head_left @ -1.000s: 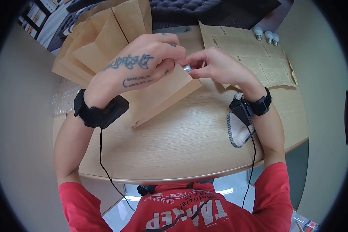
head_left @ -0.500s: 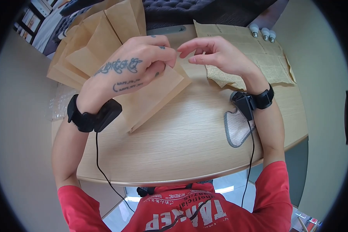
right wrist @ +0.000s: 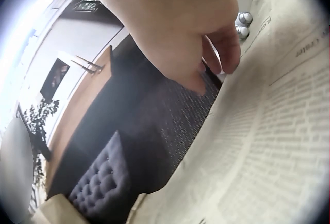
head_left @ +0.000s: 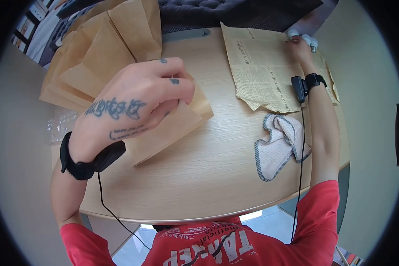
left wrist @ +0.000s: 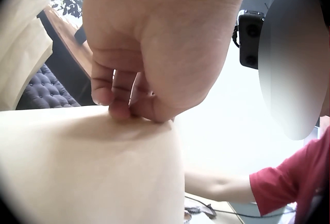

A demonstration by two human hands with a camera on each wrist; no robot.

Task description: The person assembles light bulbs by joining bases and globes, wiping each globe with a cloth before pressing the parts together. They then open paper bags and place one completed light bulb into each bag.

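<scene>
In the head view my left hand (head_left: pixel 142 95) pinches the upper edge of a brown paper bag (head_left: pixel 164 135), which slants over the table. The left wrist view has the fingertips and thumb together on the rim of the bag (left wrist: pixel 93 162). My right hand (head_left: pixel 300 49) is stretched to the far right, over a newspaper-print sheet, its fingertips right at the leftmost white light bulb (head_left: pixel 292 33). A middle bulb (head_left: pixel 306 39) and a right bulb (head_left: pixel 314 44) lie beside it. In the right wrist view a gap shows between the thumb and fingers of the right hand (right wrist: pixel 180 33).
Brown paper bags (head_left: pixel 97 57) stand at the back left, with clear bubbly plastic (head_left: pixel 60 126) beside them. The newspaper-print sheet (head_left: pixel 257 71) covers the back right. A crumpled pale cloth (head_left: pixel 275 153) with a dark striped edge lies nearer, beside the right forearm and its cable.
My right hand has left the bag's mouth, where it held a small shiny item, and moved right to the bulbs. My left hand has lowered slightly toward me with the bag.
</scene>
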